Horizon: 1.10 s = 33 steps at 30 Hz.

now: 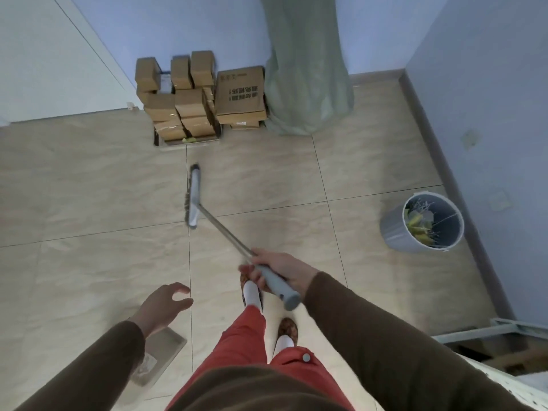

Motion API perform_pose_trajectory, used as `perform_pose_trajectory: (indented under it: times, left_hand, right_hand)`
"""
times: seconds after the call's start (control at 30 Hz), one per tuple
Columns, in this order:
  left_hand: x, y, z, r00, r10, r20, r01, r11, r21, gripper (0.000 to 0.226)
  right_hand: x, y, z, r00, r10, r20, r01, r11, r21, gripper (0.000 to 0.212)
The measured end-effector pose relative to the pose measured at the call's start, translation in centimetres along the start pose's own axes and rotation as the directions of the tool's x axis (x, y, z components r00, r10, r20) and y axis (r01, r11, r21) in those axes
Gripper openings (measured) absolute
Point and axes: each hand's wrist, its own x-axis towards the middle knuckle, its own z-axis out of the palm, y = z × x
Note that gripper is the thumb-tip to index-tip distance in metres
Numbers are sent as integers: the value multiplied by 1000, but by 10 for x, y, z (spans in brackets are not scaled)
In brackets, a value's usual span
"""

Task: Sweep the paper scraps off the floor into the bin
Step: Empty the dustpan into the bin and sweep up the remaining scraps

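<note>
Gripping the broom (234, 241) handle, right hand (277, 271) angles its head forward-left, bin (424, 222) far right; left hand (163, 307) open, empty.

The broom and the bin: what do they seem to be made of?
Broom: the shaft looks like bare metal, thin and shiny; the grip and head look like grey-blue matte plastic. The bristle material cannot be told. Bin: probably moulded plastic, with a smooth grey wall and a paler rim.

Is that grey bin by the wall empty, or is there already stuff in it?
Not empty. The bin stands upright with no lid, and yellow and pale scraps lie inside against its wall. How deep the pile goes cannot be told.
</note>
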Motion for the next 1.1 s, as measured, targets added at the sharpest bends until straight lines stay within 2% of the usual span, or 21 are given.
perform_pose_trajectory:
  times: [0.1,0.17,0.23,0.3,0.43,0.57,0.63,0.73,0.83,0.97,1.03,1.1]
  left_hand:
    - [24,0,-29,1000,-8,-4,8,1000,29,33]
    - [41,-2,-49,1000,-8,-23,9,999,46,31]
    - [59,-2,-66,999,9,-47,-6,997,71,29]
    - [74,-2,-80,998,24,-59,-19,995,96,27]
    - [105,4,-100,1000,19,-1,-19,987,159,27]
    - [131,31,-110,997,41,63,-53,976,210,26]
    - [142,54,-110,994,75,85,-93,969,231,26]
    - [153,96,-103,986,127,110,-152,955,256,26]
    - [159,139,-90,976,171,136,-202,941,270,25]
    - [158,194,-68,959,230,166,-269,924,273,27]
    - [154,219,-55,955,246,168,-284,919,272,27]
    - [148,240,-41,955,256,151,-288,921,264,27]
  right_hand:
    - [72,-42,43,999,39,-18,-42,976,-215,4]
    - [116,-74,63,997,71,-32,-77,948,-310,14]
    - [151,-108,68,995,86,-49,-97,939,-330,15]
    - [172,-136,58,995,68,-70,-86,952,-293,13]
    - [177,-169,8,987,-25,-162,15,998,-58,22]
    - [126,-143,-52,947,-79,-310,161,955,249,20]
    - [83,-114,-71,939,-58,-339,197,899,391,25]
    - [15,-69,-77,916,-2,-402,223,834,504,26]
    - [-40,-39,-73,908,38,-418,222,802,555,25]
    - [-100,-40,-85,911,-4,-413,262,778,570,17]
    - [-123,-47,-99,888,-54,-456,307,809,501,16]
    - [-138,-58,-117,845,-119,-521,341,872,352,17]
